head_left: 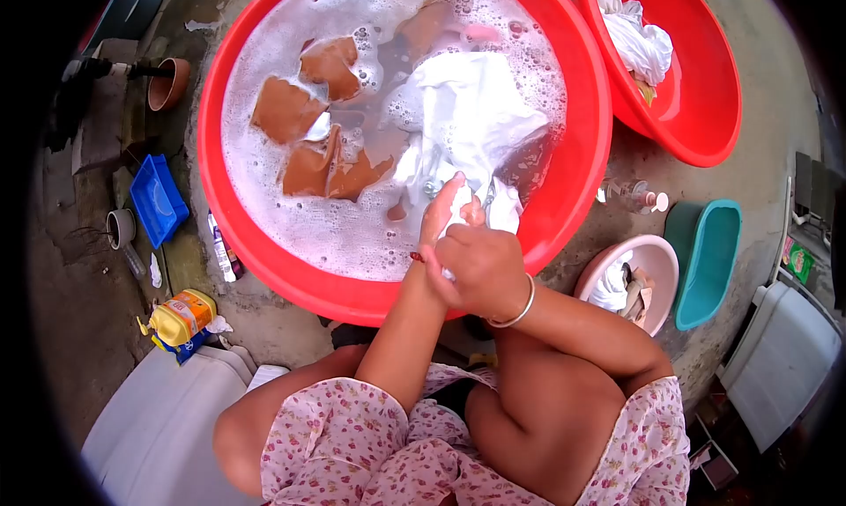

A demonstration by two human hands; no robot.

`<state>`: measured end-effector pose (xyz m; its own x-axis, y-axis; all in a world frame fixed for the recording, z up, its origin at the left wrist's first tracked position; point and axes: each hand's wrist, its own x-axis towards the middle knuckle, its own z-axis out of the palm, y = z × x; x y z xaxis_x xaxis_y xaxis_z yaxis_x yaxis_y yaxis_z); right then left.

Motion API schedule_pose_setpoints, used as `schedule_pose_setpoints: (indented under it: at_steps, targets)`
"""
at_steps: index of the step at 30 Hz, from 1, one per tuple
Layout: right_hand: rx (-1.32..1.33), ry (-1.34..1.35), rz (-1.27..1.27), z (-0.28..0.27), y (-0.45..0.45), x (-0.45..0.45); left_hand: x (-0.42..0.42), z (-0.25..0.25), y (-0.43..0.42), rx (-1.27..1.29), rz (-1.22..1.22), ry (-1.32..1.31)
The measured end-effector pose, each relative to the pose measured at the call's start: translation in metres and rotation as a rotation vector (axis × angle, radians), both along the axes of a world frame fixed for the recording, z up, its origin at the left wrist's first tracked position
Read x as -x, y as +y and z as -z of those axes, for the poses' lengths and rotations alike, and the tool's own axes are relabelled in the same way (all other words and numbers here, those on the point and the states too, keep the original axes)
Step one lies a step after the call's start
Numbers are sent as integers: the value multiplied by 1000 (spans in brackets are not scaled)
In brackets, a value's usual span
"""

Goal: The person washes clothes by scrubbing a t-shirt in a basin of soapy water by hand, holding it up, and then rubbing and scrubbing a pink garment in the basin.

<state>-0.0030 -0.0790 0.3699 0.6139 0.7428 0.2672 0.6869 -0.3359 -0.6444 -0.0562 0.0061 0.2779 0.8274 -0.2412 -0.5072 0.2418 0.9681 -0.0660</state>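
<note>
A large red basin (583, 198) is full of sudsy water. A white cloth (476, 110) lies partly in the suds, its near end bunched up at my hands. My left hand (441, 217) is closed around that bunched end near the basin's front rim. Crossing close beside it, my right hand (485, 273), below which a bangle circles the wrist, is also closed on the cloth; its fingertips are partly hidden. Brown cloth (287, 110) floats in puffed-up patches at the left of the water.
A second red basin (705, 83) at upper right holds white cloth. A pink basin (665, 264) with clothes and a teal tub (709, 268) stand to the right. A yellow bottle (183, 317) and a blue tray (160, 199) are on the left.
</note>
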Motion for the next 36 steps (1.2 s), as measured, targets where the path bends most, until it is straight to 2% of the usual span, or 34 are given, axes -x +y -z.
schedule_pose_setpoints:
  at_steps: [1,2,4,5,6,9,10,11,13,16,17,18,19,21,22,23,24,25,27,28,29,31,32,33,35,36]
  targets:
    - [-11,-26,-97,1,-2,10,2,7,2,-65,127,-59]
    - [-27,-45,-194,3,-4,17,7,13,-1,430,46,-219]
    - [72,-58,38,23,7,-28,9,-18,-28,75,-278,14]
    - [98,-113,162,29,11,-51,-7,-32,-22,52,-231,96]
    - [87,-123,160,28,11,-56,-22,-56,-28,-52,-293,185]
    - [33,-137,149,22,8,-48,-16,-42,-23,-186,-295,218]
    - [-28,-43,67,11,6,-28,-13,-46,-21,-412,-327,379]
    - [-68,-13,-67,-2,3,-4,4,-9,-1,-240,-102,162]
    - [-30,-32,-207,-8,-3,20,-1,-2,10,14,17,-107]
    - [15,-125,81,25,4,-35,-10,-35,-15,-26,-183,219]
    - [152,-124,260,34,5,-60,-18,-58,-16,-95,-238,164]
    - [286,258,339,34,1,-81,-24,-59,-18,-163,-224,146]
    - [376,530,329,33,-1,-89,-27,-61,-18,-229,-207,137]
    - [272,734,159,28,-7,-88,-27,-63,-13,-281,-226,133]
    - [274,733,160,28,-11,-87,-25,-62,-6,-289,-257,53]
    - [51,834,70,29,-13,-84,-24,-60,-1,-296,-288,-26]
    - [-175,936,-22,30,-16,-79,-25,-67,4,-371,-291,49]
    - [-175,948,-20,23,-19,-77,-22,-68,7,-372,-289,60]
    - [-48,1066,-199,1,-24,-82,-20,-69,15,-562,-266,-23]
    - [-24,776,-192,14,-21,-77,-18,-67,17,-586,-233,-28]
    - [-27,775,-191,15,-20,-77,-16,-65,18,-588,-232,-29]
    - [146,629,-220,18,-15,-81,-13,-63,21,-782,-136,-55]
    - [164,729,-162,16,-14,-87,-12,-63,22,-938,-120,13]
    - [226,750,-35,12,-16,-93,-10,-66,27,-936,-124,19]
    - [39,827,111,16,-23,-106,-7,-70,44,-1436,440,22]
    - [-61,828,180,15,-24,-110,-7,-65,45,-1621,413,-100]
